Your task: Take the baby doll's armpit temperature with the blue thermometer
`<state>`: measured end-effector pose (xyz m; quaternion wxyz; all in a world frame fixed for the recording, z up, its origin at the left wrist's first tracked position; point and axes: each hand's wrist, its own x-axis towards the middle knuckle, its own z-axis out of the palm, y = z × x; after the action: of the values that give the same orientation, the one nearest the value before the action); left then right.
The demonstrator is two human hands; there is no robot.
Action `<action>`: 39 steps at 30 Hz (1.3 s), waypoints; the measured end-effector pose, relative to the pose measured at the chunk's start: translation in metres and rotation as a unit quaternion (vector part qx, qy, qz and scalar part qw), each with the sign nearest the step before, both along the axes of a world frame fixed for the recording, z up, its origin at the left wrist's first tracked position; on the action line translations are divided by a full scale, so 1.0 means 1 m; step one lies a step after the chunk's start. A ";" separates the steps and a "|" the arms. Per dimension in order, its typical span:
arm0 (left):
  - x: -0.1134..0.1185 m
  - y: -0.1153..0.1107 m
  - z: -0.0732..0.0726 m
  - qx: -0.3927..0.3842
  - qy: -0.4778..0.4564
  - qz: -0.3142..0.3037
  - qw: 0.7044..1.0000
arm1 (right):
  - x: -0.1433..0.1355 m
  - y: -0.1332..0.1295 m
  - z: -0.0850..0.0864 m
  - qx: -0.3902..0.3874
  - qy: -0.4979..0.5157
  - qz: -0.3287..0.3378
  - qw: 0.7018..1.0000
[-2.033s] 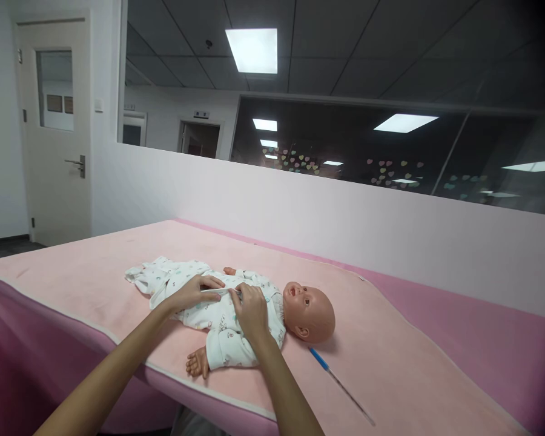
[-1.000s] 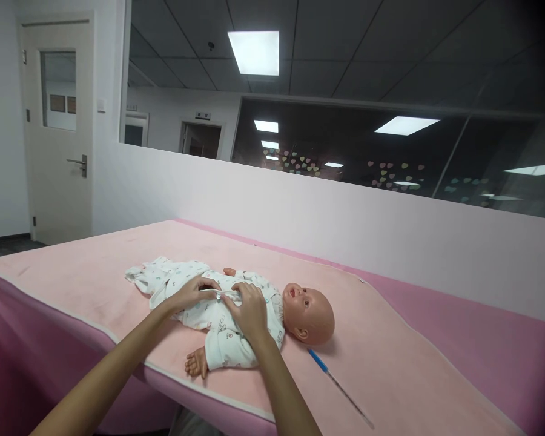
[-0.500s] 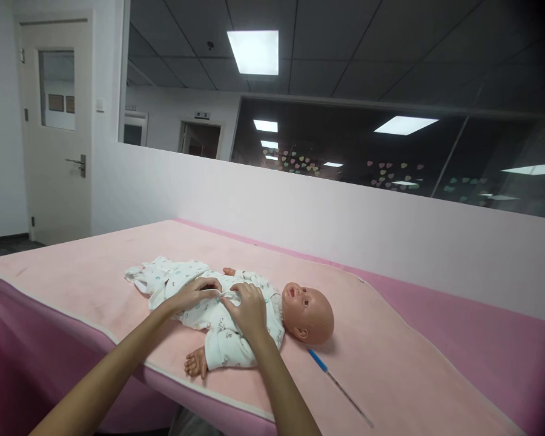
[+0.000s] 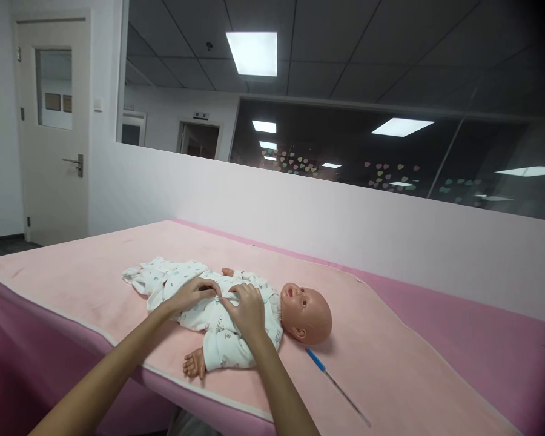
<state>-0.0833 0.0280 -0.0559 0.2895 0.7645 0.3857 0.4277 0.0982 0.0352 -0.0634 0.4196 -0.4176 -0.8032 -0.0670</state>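
Note:
A baby doll (image 4: 306,313) lies on its back on the pink-covered table, its head to the right. It wears a white printed baby outfit (image 4: 229,346) with long sleeves. My left hand (image 4: 195,295) rests over the doll's belly, its fingertips pinching the front of the outfit. Close beside it, my right hand (image 4: 249,307) pinches the same part of the cloth with thumb and fingers. A small light-green spot, perhaps a snap, shows between the fingertips. One doll hand (image 4: 194,363) sticks out of the near sleeve.
A thin stick with a blue handle (image 4: 315,360) lies on the table near the doll's head. The pink table cover (image 4: 413,375) has a pale edging along its near side. Behind the table stands a white wall (image 4: 345,212) with a window above. A door (image 4: 54,181) is at left.
Both hands stay at the doll's front with small finger movements; the pinched cloth now lies flatter. The whole view has shifted very slightly.

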 end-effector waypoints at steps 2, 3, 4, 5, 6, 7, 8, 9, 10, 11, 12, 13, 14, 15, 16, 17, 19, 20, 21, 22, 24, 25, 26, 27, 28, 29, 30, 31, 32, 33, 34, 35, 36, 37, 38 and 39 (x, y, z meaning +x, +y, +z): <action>-0.001 -0.001 0.000 0.010 0.010 0.002 1.000 | 0.000 0.001 -0.001 0.004 0.011 0.000 1.000; 0.000 -0.003 0.001 0.016 0.017 0.006 1.000 | 0.000 0.001 -0.001 0.006 0.018 0.000 1.000; 0.000 -0.004 0.001 0.021 0.025 0.013 0.999 | 0.001 0.002 -0.001 0.010 0.027 -0.002 1.000; 0.001 -0.006 0.002 0.025 0.035 0.024 0.999 | 0.001 0.002 -0.001 0.013 0.036 -0.005 0.999; 0.002 -0.007 0.003 0.028 0.044 0.035 0.998 | 0.002 0.002 -0.001 0.016 0.045 -0.008 0.999; 0.002 -0.007 0.003 0.030 0.051 0.043 0.997 | 0.002 0.002 -0.001 0.021 0.052 -0.012 0.998; 0.002 -0.008 0.003 0.030 0.054 0.048 0.997 | 0.003 0.002 -0.001 0.025 0.058 -0.015 0.998; 0.002 -0.008 0.003 0.028 0.055 0.049 0.997 | 0.003 0.002 -0.001 0.031 0.060 -0.019 0.998; 0.002 -0.007 0.003 0.024 0.053 0.048 0.997 | 0.003 0.003 -0.001 0.038 0.060 -0.023 0.997; 0.001 -0.006 0.003 0.017 0.049 0.046 0.998 | 0.004 0.003 -0.001 0.045 0.058 -0.028 0.997; 0.001 -0.005 0.002 0.009 0.043 0.047 0.998 | 0.004 0.002 -0.001 0.051 0.053 -0.034 0.997; 0.000 -0.005 0.001 0.001 0.038 0.052 0.998 | 0.004 0.001 -0.001 0.054 0.049 -0.040 0.997; 0.000 -0.004 0.001 -0.005 0.032 0.060 0.998 | 0.005 0.000 -0.001 0.054 0.044 -0.044 0.997; -0.001 -0.004 0.000 -0.007 0.027 0.070 0.997 | 0.006 -0.003 -0.002 0.053 0.039 -0.048 0.997; -0.001 -0.004 -0.001 -0.006 0.023 0.082 0.996 | 0.007 -0.007 -0.003 0.055 0.035 -0.053 0.997; -0.001 -0.005 -0.002 -0.002 0.019 0.091 0.996 | 0.008 -0.011 -0.005 0.059 0.031 -0.060 0.996; 0.000 -0.006 -0.002 0.007 0.016 0.101 0.995 | 0.012 -0.024 -0.009 0.066 0.025 -0.086 0.994; 0.001 -0.007 -0.002 0.010 0.016 0.103 0.994 | 0.015 -0.031 -0.012 0.065 0.020 -0.102 0.992; 0.002 -0.008 -0.002 0.012 0.018 0.105 0.994 | 0.019 -0.038 -0.015 0.060 0.015 -0.116 0.991; 0.002 -0.009 -0.001 0.013 0.020 0.106 0.994 | 0.023 -0.044 -0.017 0.053 0.009 -0.126 0.991; 0.004 -0.010 0.000 0.013 0.018 0.113 0.993 | 0.034 -0.055 -0.021 0.043 -0.002 -0.130 0.991; 0.004 -0.010 0.001 0.013 0.016 0.118 0.993 | 0.041 -0.059 -0.021 0.043 -0.005 -0.128 0.991; 0.005 -0.010 0.001 0.014 0.013 0.123 0.992 | 0.048 -0.061 -0.021 0.046 -0.006 -0.126 0.991; 0.006 -0.010 0.000 0.018 0.010 0.127 0.992 | 0.057 -0.063 -0.021 0.050 -0.006 -0.125 0.991; 0.007 -0.010 -0.001 0.024 0.008 0.132 0.991 | 0.067 -0.064 -0.020 0.059 0.000 -0.129 0.990; 0.008 -0.010 -0.002 0.033 0.007 0.137 0.990 | 0.077 -0.064 -0.020 0.071 0.010 -0.139 0.988; 0.008 -0.009 -0.004 0.041 0.006 0.143 0.989 | 0.089 -0.063 -0.020 0.085 0.025 -0.153 0.984; 0.009 -0.009 -0.006 0.048 0.006 0.152 0.987 | 0.103 -0.063 -0.021 0.103 0.047 -0.173 0.978; 0.010 -0.008 -0.008 0.054 0.007 0.162 0.985 | 0.117 -0.063 -0.022 0.114 0.066 -0.194 0.972; 0.010 -0.007 -0.010 0.058 0.009 0.174 0.983 | 0.131 -0.063 -0.024 0.121 0.087 -0.222 0.964; 0.010 -0.005 -0.011 0.060 0.010 0.184 0.981 | 0.146 -0.064 -0.026 0.116 0.101 -0.250 0.956; 0.009 -0.003 -0.011 0.059 0.013 0.191 0.980 | 0.160 -0.065 -0.029 0.100 0.110 -0.280 0.948; 0.009 0.000 -0.010 0.056 0.017 0.195 0.979 | 0.173 -0.067 -0.032 0.072 0.117 -0.307 0.942; 0.008 0.003 -0.008 0.048 0.025 0.193 0.980 | 0.185 -0.069 -0.035 0.031 0.119 -0.328 0.936; 0.007 0.006 -0.006 0.036 0.036 0.188 0.981 | 0.194 -0.071 -0.037 -0.020 0.123 -0.343 0.931; 0.006 0.010 -0.004 0.024 0.051 0.181 0.982 | 0.202 -0.072 -0.039 -0.077 0.126 -0.346 0.926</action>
<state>-0.0776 0.0381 -0.0599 0.1688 0.7093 0.5216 0.4431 0.3000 -0.0373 -0.1022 0.4345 -0.7056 -0.5519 -0.0932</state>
